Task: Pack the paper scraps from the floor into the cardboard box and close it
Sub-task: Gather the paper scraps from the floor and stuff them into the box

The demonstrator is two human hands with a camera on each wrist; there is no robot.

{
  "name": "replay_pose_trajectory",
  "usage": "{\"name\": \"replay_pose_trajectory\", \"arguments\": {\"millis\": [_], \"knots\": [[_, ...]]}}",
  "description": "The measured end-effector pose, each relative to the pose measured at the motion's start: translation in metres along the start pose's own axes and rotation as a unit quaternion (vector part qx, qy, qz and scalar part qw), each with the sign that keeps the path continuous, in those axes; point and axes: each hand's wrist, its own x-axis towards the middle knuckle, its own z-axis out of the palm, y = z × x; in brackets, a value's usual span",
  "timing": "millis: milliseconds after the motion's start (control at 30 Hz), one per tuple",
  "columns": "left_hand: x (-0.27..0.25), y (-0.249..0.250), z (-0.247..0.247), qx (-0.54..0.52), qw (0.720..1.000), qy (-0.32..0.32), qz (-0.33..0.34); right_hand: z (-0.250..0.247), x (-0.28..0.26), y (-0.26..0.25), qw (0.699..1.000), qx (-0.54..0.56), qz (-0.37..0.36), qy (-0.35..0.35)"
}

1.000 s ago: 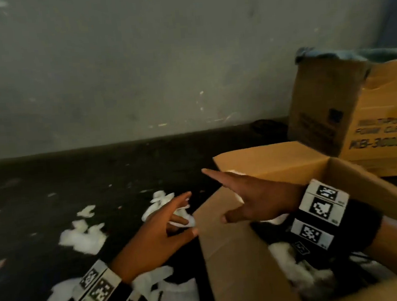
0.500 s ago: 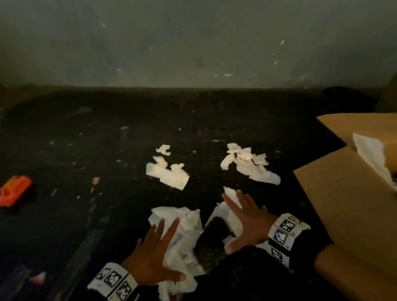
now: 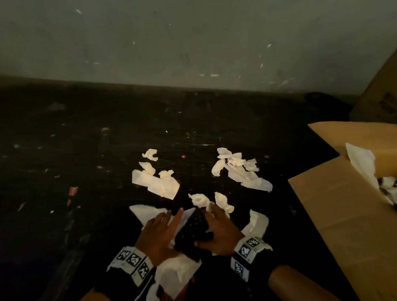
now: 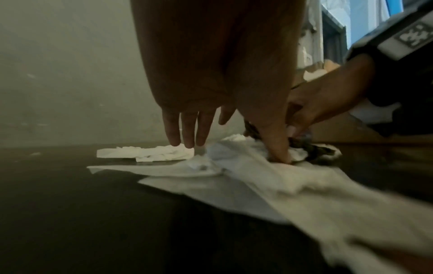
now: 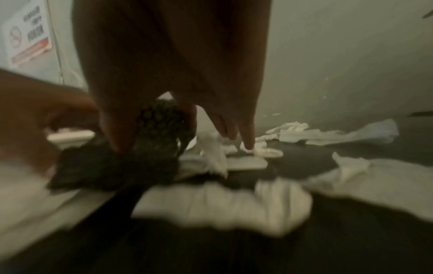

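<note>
Dim room, scuffed grey wall [image 3: 182, 31], dark littered floor [image 3: 72, 149].

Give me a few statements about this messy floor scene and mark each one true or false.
1. Both hands, the left hand and the right hand, are down on the pile of white paper scraps nearest the person. True.
2. The open brown cardboard box is empty. False: white paper already lies inside it.
3. A dark netted piece sits between the two hands. True.
4. All scraps are gathered into one pile. False: separate clusters and lie farther out on the dark floor.
5. The box stands to the person's left. False: it is on the right.
</note>
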Motion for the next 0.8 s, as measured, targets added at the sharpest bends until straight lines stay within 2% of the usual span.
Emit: {"name": "replay_pose_trajectory", "arguments": {"millis": [67, 133, 233, 300, 367, 467, 567, 667, 800], "knots": [[0.002, -0.005, -0.016, -0.038, 0.999, -0.03, -0.002, -0.026, 0.009, 0.003, 0.999, 0.016, 0.009, 0.028], [-0.001, -0.01, -0.036, -0.079, 0.996, -0.034, 0.007, -0.055, 0.02, 0.011, 0.996, 0.029, 0.008, 0.078], [0.014, -0.026, -0.067, -0.118, 0.992, 0.031, 0.003, -0.096, 0.052, 0.03, 0.987, 0.055, 0.012, 0.148], [0.036, -0.039, -0.081, -0.112, 0.99, 0.084, -0.017, -0.116, 0.078, 0.05, 0.98, 0.061, 0.059, 0.178], [0.066, -0.056, -0.09, -0.092, 0.99, 0.1, -0.049, -0.133, 0.108, 0.072, 0.978, 0.037, 0.134, 0.152], [0.109, -0.077, -0.102, -0.046, 0.991, 0.059, -0.107, -0.147, 0.149, 0.092, 0.978, -0.02, 0.188, 0.085], [0.153, -0.094, -0.111, -0.02, 0.99, 0.036, -0.131, -0.156, 0.185, 0.1, 0.977, -0.058, 0.203, 0.041], [0.185, -0.107, -0.11, -0.004, 0.987, 0.007, -0.163, -0.152, 0.206, 0.108, 0.978, -0.058, 0.199, -0.037], [0.196, -0.107, -0.101, -0.021, 0.982, -0.057, -0.181, -0.136, 0.2, 0.105, 0.978, -0.104, 0.166, -0.075]]}}
